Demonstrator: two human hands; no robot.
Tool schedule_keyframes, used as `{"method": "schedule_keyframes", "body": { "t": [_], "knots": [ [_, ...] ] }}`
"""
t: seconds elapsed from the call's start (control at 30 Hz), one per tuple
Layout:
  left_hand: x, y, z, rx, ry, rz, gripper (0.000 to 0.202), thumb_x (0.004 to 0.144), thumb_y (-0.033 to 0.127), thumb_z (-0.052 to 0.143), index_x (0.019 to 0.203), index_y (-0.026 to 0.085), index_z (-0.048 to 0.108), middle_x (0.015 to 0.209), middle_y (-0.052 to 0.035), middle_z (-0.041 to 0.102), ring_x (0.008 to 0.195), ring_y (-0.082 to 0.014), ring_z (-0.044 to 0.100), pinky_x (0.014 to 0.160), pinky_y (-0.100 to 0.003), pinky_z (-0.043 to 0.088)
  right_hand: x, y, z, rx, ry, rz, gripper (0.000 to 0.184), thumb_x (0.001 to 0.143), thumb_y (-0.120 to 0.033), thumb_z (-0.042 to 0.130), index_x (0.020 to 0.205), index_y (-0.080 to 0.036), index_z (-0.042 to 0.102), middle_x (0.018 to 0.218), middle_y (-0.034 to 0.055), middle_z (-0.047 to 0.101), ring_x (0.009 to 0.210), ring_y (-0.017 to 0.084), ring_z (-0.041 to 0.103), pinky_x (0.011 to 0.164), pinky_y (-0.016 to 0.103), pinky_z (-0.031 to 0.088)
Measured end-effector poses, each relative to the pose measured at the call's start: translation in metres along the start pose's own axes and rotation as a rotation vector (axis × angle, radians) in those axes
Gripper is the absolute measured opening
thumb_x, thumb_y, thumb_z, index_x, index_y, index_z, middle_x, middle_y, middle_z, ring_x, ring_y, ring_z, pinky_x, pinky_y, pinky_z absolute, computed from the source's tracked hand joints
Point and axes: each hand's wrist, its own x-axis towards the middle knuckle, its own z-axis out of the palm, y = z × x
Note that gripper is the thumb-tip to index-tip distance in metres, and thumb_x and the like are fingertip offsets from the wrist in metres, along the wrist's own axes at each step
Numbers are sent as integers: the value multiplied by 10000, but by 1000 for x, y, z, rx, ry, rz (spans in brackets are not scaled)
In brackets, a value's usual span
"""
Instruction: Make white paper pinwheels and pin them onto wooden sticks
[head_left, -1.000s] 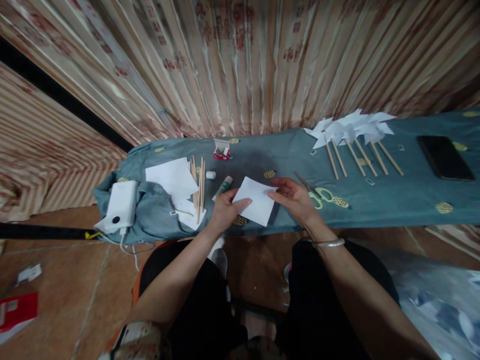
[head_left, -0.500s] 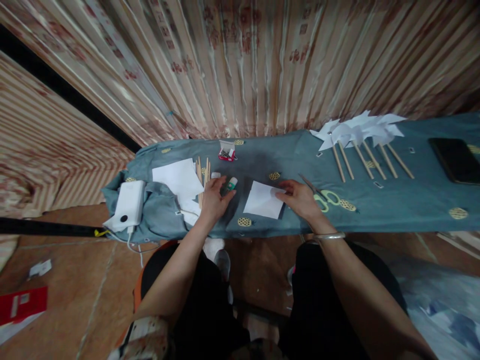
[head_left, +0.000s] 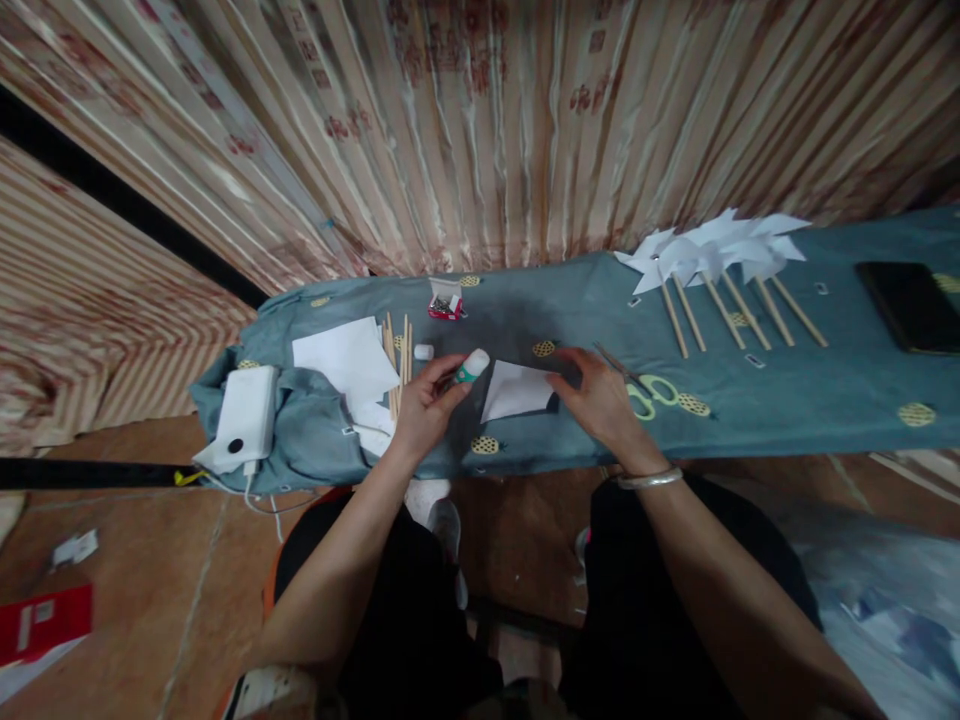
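My left hand (head_left: 424, 400) is closed around a green and white glue stick (head_left: 471, 367), lifted a little above the blue-green cloth (head_left: 787, 400). Its white cap (head_left: 424, 351) lies on the cloth just behind the hand. A white square of paper (head_left: 516, 390) lies flat in front of me. My right hand (head_left: 596, 392) rests on the paper's right edge with the fingers pressed down on it. Green-handled scissors (head_left: 646, 387) lie just to the right of that hand.
Left of my hands are several wooden sticks (head_left: 399, 355), white paper sheets (head_left: 345, 355) and a white power bank (head_left: 244, 412). A small red box of pins (head_left: 444, 300) sits at the back. Several paper pinwheels on sticks (head_left: 720, 270) and a black phone (head_left: 911, 305) lie at the right.
My left hand let go of the paper, reached left to the glue stick and has picked it up. The paper now lies flat under my right hand.
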Motion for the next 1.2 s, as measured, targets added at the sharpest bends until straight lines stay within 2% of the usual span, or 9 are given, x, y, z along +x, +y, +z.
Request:
{"method": "schedule_keyframes", "body": {
  "t": [0.1,0.2,0.4,0.57,0.67,0.83,1.0,1.2],
  "knots": [
    [-8,6,9,-173,-21,-90,408,671,341,816,1037,189,720,1094,-65,728,1034,-229,653,959,-383,486,-3,-7,-2,174,60,-56,282,833,-322,612,1077,-202,686,1164,106,722,1098,281,656,955,466,511],
    [-12,10,19,-242,-48,-137,408,632,332,845,998,189,732,1072,-61,736,1025,-231,658,959,-387,488,-9,-15,-3,358,53,-58,253,842,-366,631,1046,-231,697,1163,78,723,1117,262,650,963,456,506],
    [-17,16,32,-336,-111,-111,362,644,293,849,980,210,743,1037,-38,740,993,-209,665,956,-368,490,-16,-28,0,794,-112,50,373,698,-459,804,997,-254,713,1106,49,736,1049,235,664,928,407,517],
    [-20,23,38,-330,-152,-104,343,643,253,856,966,205,754,1012,-39,735,1010,-207,658,985,-365,468,-16,-38,-3,1017,-198,106,333,631,-375,871,900,-249,720,1050,28,737,984,197,671,931,373,519],
    [-22,28,41,-325,-176,-134,334,652,253,852,971,209,763,1021,-42,738,1000,-207,659,981,-365,463,-16,-40,-6,1100,-203,127,272,630,-336,876,833,-248,717,1038,18,734,972,182,675,936,359,524],
    [-24,32,44,-359,-198,-224,354,640,277,858,979,216,777,1053,-45,747,996,-206,659,972,-362,461,-16,-39,-11,1143,-225,162,252,632,-308,879,827,-251,732,1045,22,740,963,172,679,929,350,536],
    [-28,34,47,-445,-232,-367,411,611,307,879,1002,229,781,1028,-48,765,912,-187,676,857,-312,488,-16,-39,-16,1160,-267,191,239,636,-318,879,816,-246,740,1057,28,745,999,184,675,939,361,534],
    [-30,40,47,-535,-313,-515,460,624,345,879,1048,205,770,955,-66,772,806,-177,693,787,-304,494,-16,-35,-18,1205,-312,240,249,636,-349,877,827,-249,752,1051,29,755,985,180,677,928,361,532]
  ]
}}
